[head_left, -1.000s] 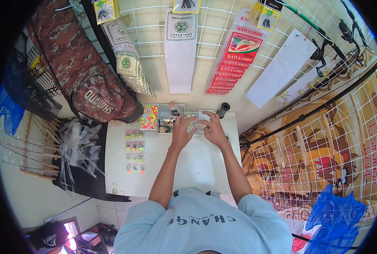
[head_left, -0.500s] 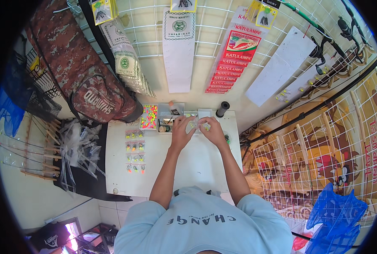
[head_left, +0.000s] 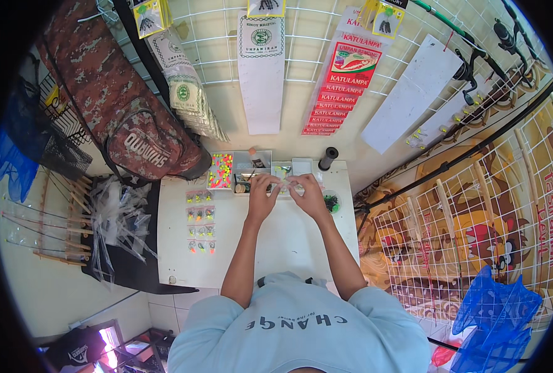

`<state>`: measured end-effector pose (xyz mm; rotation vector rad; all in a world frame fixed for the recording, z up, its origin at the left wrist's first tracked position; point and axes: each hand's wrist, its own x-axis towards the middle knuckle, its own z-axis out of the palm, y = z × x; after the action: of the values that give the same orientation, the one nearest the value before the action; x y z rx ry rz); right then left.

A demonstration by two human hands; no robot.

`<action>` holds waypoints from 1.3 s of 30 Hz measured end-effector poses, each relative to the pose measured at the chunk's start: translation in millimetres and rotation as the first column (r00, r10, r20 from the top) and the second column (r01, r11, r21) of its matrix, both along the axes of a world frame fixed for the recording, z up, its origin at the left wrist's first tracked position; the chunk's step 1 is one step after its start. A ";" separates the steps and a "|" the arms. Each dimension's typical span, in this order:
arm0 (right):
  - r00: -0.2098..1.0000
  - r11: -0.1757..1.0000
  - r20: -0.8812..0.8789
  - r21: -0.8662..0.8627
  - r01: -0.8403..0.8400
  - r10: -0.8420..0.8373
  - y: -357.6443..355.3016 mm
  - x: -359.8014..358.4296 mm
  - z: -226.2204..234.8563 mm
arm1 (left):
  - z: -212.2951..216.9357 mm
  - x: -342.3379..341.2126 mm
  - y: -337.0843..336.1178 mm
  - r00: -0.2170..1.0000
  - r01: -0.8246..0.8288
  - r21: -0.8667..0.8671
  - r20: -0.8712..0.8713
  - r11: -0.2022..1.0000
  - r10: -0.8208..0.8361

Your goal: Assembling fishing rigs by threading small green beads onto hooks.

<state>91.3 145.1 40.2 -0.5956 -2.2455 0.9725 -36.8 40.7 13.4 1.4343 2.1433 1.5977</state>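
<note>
Head cam: both hands, left hand (head_left: 262,198) and right hand (head_left: 306,194), pinch something tiny together near the white table's (head_left: 276,242) far edge, can't tell what, just by the compartment tray (head_left: 251,169).

One head-worn fisheye looks steeply down, seemingly close, over the white table (head_left: 258,242).

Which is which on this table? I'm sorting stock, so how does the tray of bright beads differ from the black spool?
The tray of bright beads is flat, rectangular and filled with pink, yellow and green pieces; the black spool is a plain dark cylinder. The tray sits left of both hands, the spool right of them at the table's far corner. Both lie along the far edge, untouched by the left hand or right hand.
</note>
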 end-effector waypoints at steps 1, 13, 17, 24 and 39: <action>1.000 1.000 0.003 0.021 -0.003 0.003 -1.7 -0.4 -1.6 | -0.4 1.0 -0.7 1.000 0.000 0.005 0.003 1.000 0.000; 0.995 0.990 0.027 0.106 0.095 -0.099 -20.2 5.0 0.8 | 3.7 7.6 -15.4 1.000 0.005 0.013 -0.016 1.000 -0.005; 0.994 0.990 0.017 0.093 0.108 -0.110 -26.9 8.3 4.3 | 7.9 11.3 -22.0 0.997 0.046 0.055 0.063 0.997 -0.050; 0.986 0.987 -0.054 -0.042 0.153 -0.155 -39.7 22.7 -2.6 | 7.2 23.9 -32.2 0.999 -0.027 0.079 0.022 0.996 0.025; 0.975 0.969 -0.076 -0.152 0.195 -0.208 -64.0 62.8 -6.0 | -3.9 69.8 -55.4 0.957 -0.003 -0.004 0.290 1.000 0.004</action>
<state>154.1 81.1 34.2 -0.8094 -2.0015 1.0409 32.9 -14.7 9.5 1.1124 1.9800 1.6843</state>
